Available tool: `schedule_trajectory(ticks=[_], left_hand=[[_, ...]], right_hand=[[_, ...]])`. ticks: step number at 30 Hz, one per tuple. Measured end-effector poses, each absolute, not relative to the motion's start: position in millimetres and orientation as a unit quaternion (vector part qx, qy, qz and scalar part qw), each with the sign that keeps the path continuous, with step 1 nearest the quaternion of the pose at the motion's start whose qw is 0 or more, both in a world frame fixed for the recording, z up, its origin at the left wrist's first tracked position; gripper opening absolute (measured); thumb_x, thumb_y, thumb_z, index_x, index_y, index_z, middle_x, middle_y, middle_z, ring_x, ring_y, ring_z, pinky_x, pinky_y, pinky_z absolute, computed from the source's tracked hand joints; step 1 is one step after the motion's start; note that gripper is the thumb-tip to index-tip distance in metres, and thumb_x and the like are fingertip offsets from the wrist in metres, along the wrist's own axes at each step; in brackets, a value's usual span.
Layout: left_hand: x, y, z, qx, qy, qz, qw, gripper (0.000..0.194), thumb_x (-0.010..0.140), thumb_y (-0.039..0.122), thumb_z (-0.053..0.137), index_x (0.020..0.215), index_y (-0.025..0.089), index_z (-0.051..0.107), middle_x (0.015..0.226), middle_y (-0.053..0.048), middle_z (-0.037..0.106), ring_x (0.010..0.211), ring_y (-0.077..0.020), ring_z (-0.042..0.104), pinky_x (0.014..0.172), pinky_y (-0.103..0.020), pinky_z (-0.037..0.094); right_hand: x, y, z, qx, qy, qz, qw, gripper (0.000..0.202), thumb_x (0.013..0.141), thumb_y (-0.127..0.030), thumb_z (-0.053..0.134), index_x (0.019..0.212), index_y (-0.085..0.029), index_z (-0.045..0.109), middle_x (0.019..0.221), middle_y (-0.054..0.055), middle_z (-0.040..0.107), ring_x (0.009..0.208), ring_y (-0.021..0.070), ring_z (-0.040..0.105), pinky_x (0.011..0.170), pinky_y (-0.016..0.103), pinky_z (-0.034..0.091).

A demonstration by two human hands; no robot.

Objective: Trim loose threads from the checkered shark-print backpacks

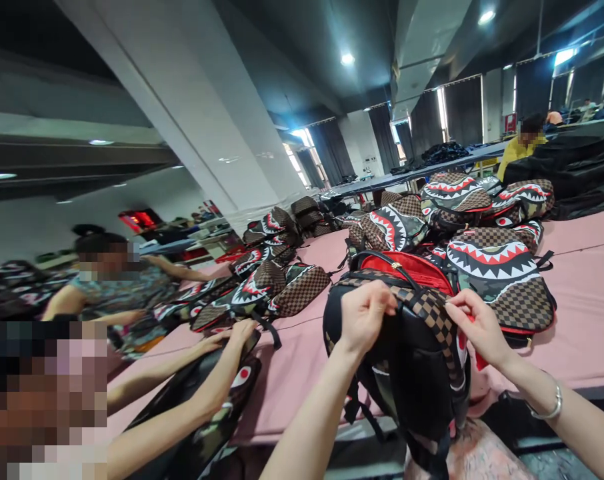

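A backpack [407, 367] in brown check with a black back panel stands upright before me at the edge of the pink-covered table. Its top gapes, showing a red lining [427, 272]. My left hand [366, 315] is closed at the upper edge of the black panel, fingers curled on the backpack. Across from it, my right hand [477, 325] pinches the checked side near the opening; a thin edge or zip between the fingertips is too small to make out. A bracelet circles my right wrist. Just behind lies another backpack [502, 283] with a shark-mouth print.
More shark-print backpacks [457, 193] are heaped further back on the pink table [587, 287]. At left, a co-worker's hands [235, 333] rest on a black-backed backpack [182, 400]. Another person [122, 280] sits beyond. Dark material [577, 167] is piled at far right, near someone in yellow.
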State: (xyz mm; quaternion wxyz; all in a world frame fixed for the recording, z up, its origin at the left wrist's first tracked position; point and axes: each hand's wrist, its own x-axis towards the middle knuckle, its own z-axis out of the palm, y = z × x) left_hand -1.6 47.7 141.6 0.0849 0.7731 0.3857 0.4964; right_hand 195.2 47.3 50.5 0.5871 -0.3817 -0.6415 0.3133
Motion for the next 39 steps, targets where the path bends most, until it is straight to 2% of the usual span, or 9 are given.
schedule_trajectory(ticks=[4, 8, 14, 18, 23, 26, 32, 35, 39], left_hand=[[-58, 50, 147, 0.762, 0.406, 0.504, -0.018, 0.018, 0.078, 0.032, 0.055, 0.088, 0.02, 0.063, 0.088, -0.005, 0.063, 0.084, -0.0167, 0.058, 0.074, -0.029, 0.047], [-90, 55, 142, 0.823, 0.412, 0.386, -0.064, 0.023, 0.078, 0.024, 0.056, 0.1, 0.024, 0.062, 0.096, -0.005, 0.061, 0.094, -0.0175, 0.056, 0.085, -0.034, 0.045], [-79, 67, 136, 0.844, 0.417, 0.292, -0.168, 0.009, 0.077, 0.019, 0.054, 0.079, 0.02, 0.063, 0.086, -0.005, 0.06, 0.083, -0.0168, 0.055, 0.073, -0.031, 0.046], [-72, 73, 133, 0.817, 0.448, 0.312, -0.187, 0.015, 0.082, 0.018, 0.044, 0.074, 0.017, 0.056, 0.078, -0.006, 0.061, 0.076, -0.0176, 0.055, 0.069, -0.032, 0.043], [-83, 77, 122, 0.674, 0.492, 0.551, 0.012, 0.013, 0.084, 0.022, 0.038, 0.073, 0.018, 0.046, 0.062, 0.001, 0.054, 0.058, -0.0121, 0.053, 0.06, -0.025, 0.043], [-88, 75, 120, 0.619, 0.481, 0.611, 0.111, 0.018, 0.085, 0.032, 0.037, 0.075, 0.019, 0.044, 0.06, 0.003, 0.051, 0.056, -0.0116, 0.053, 0.056, -0.024, 0.044], [-77, 54, 121, 0.711, 0.56, 0.421, -0.059, 0.028, 0.069, 0.036, 0.065, 0.088, 0.018, 0.054, 0.085, -0.004, 0.057, 0.078, -0.0186, 0.055, 0.065, -0.029, 0.044], [-66, 44, 121, 0.714, 0.576, 0.366, -0.154, 0.011, 0.078, 0.028, 0.054, 0.083, 0.018, 0.057, 0.082, -0.007, 0.057, 0.078, -0.0206, 0.055, 0.067, -0.032, 0.043], [-62, 45, 118, 0.691, 0.564, 0.42, -0.17, 0.019, 0.083, 0.024, 0.044, 0.069, 0.017, 0.056, 0.075, -0.006, 0.059, 0.074, -0.0188, 0.053, 0.065, -0.03, 0.04]], right_hand=[[198, 51, 52, -0.374, -0.642, 0.311, 0.593, 0.022, 0.083, -0.041, 0.05, 0.081, -0.019, 0.05, 0.065, -0.002, 0.052, 0.06, 0.0116, 0.05, 0.058, 0.023, 0.04], [190, 56, 72, -0.364, -0.683, 0.281, 0.568, 0.022, 0.082, -0.041, 0.051, 0.084, -0.019, 0.052, 0.071, 0.0, 0.056, 0.064, 0.0132, 0.054, 0.061, 0.025, 0.043], [160, 63, 107, -0.348, -0.752, 0.225, 0.513, 0.02, 0.083, -0.04, 0.049, 0.085, -0.02, 0.051, 0.072, -0.001, 0.057, 0.065, 0.0129, 0.054, 0.061, 0.024, 0.042], [150, 68, 116, -0.365, -0.774, 0.186, 0.484, 0.021, 0.084, -0.041, 0.046, 0.084, -0.02, 0.05, 0.07, -0.001, 0.057, 0.061, 0.0121, 0.053, 0.057, 0.023, 0.04], [144, 71, 126, -0.374, -0.804, 0.114, 0.447, 0.019, 0.082, -0.039, 0.05, 0.084, -0.02, 0.051, 0.069, -0.001, 0.059, 0.058, 0.0121, 0.052, 0.056, 0.023, 0.038], [133, 74, 134, -0.378, -0.817, 0.062, 0.43, 0.017, 0.081, -0.037, 0.052, 0.084, -0.021, 0.051, 0.071, -0.001, 0.059, 0.057, 0.012, 0.052, 0.056, 0.023, 0.037], [110, 87, 137, -0.386, -0.8, 0.071, 0.454, 0.016, 0.084, -0.036, 0.045, 0.082, -0.021, 0.05, 0.072, -0.001, 0.06, 0.058, 0.0131, 0.054, 0.052, 0.023, 0.035], [109, 85, 134, -0.389, -0.799, 0.069, 0.454, 0.016, 0.083, -0.036, 0.047, 0.082, -0.021, 0.05, 0.072, -0.001, 0.061, 0.057, 0.013, 0.054, 0.052, 0.023, 0.035], [112, 80, 135, -0.389, -0.813, 0.053, 0.43, 0.016, 0.081, -0.036, 0.051, 0.084, -0.021, 0.05, 0.072, -0.001, 0.061, 0.055, 0.0124, 0.053, 0.053, 0.023, 0.036]])
